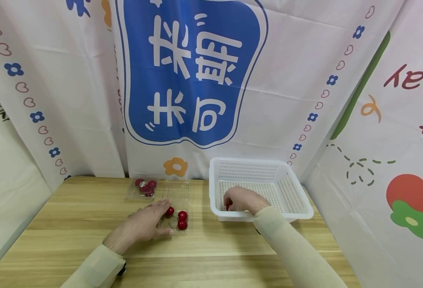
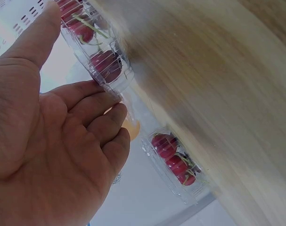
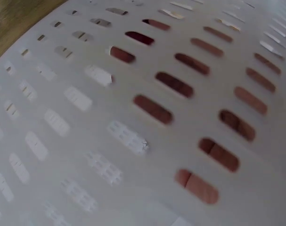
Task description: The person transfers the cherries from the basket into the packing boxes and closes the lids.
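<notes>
In the head view my left hand (image 1: 141, 224) rests at the left side of an opened clear plastic box (image 1: 188, 204) with red cherries (image 1: 182, 220) in it. Its thumb lies along the near side and the fingers touch the left end; the left wrist view shows them loosely bent. My right hand (image 1: 245, 199) reaches over the near rim of a white slotted basket (image 1: 305, 210). Low inside, its fingertips pinch a red cherry (image 1: 228, 205), partly hidden. Through the slots in the right wrist view, the fingers (image 3: 197, 186) and a dark red patch show.
A second clear box (image 1: 128, 195) with several cherries stands at the back left of the wooden table (image 1: 204, 256). The first box's lid (image 1: 175, 190) lies folded back. Printed white cloth (image 1: 283, 80) hangs behind and at both sides.
</notes>
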Demonstrator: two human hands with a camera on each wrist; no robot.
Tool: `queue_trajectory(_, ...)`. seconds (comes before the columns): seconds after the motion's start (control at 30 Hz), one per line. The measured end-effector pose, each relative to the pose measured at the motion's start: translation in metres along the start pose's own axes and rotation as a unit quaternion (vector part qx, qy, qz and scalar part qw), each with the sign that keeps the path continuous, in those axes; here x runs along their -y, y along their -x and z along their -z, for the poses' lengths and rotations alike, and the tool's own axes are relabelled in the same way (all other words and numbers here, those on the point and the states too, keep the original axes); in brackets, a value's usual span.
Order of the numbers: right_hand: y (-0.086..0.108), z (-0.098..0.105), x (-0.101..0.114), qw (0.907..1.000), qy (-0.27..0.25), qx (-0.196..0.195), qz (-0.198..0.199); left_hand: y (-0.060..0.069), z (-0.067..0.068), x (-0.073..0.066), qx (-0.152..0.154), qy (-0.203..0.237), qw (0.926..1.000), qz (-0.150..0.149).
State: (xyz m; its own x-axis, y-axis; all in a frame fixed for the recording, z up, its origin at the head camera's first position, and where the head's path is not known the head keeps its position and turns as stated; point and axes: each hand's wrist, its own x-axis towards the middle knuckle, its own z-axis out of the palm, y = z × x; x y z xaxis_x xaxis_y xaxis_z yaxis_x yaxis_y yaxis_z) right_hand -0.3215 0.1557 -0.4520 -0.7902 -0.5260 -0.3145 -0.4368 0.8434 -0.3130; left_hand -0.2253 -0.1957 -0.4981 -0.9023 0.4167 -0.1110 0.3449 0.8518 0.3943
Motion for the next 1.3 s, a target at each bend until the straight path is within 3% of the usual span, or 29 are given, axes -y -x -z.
queue_trajectory(0.63, 0.012, 0.026, 0.015, 0.9988, 0.007, -0.035, 0.032, 0.000, 0.000, 0.000, -0.002, 0.001, 1.0000, 0.001)
queue_trajectory(0.83, 0.016, 0.033, 0.022, 0.9969, 0.034, -0.047, 0.054, 0.000, 0.000, -0.001, -0.001, 0.001, 1.0000, 0.001)
queue_trajectory(1.3, 0.025, 0.046, 0.048, 0.9919, 0.049, -0.068, 0.096, 0.000, 0.001, -0.001, 0.001, 0.006, 1.0000, 0.007)
